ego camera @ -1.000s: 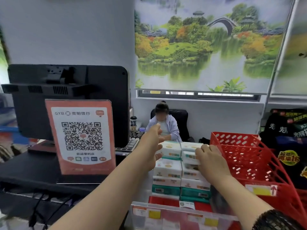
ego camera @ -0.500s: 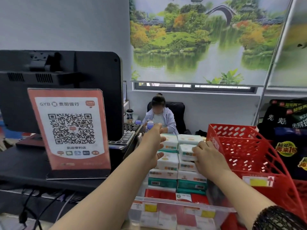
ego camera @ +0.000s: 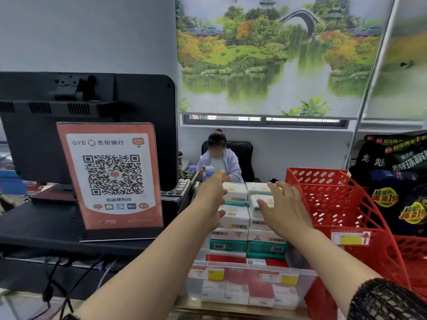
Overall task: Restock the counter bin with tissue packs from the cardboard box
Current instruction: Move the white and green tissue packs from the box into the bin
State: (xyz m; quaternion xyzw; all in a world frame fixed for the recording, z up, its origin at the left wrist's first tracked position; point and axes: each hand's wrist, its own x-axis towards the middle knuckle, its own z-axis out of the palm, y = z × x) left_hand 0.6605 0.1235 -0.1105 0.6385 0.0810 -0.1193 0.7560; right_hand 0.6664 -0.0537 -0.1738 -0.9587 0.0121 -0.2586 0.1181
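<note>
White and green tissue packs [ego camera: 233,218] stand stacked in two columns inside the clear plastic counter bin [ego camera: 251,274], which has yellow price tags on its front wall. My left hand [ego camera: 211,197] lies with straight fingers against the left side of the upper packs. My right hand [ego camera: 283,210] hovers with spread fingers over the top right pack [ego camera: 260,199] and holds nothing. The cardboard box is out of view.
Red perforated baskets [ego camera: 342,209] stand right beside the bin. A QR code sign [ego camera: 111,176] and a black monitor [ego camera: 92,105] fill the left counter, with a keyboard [ego camera: 182,184] behind. A person [ego camera: 219,158] sits beyond the bin. Dark snack bags [ego camera: 397,181] hang at right.
My right hand has let go of the top right pack and spread its fingers. My left hand stays at the left side of the stack. The camera has tilted slightly.
</note>
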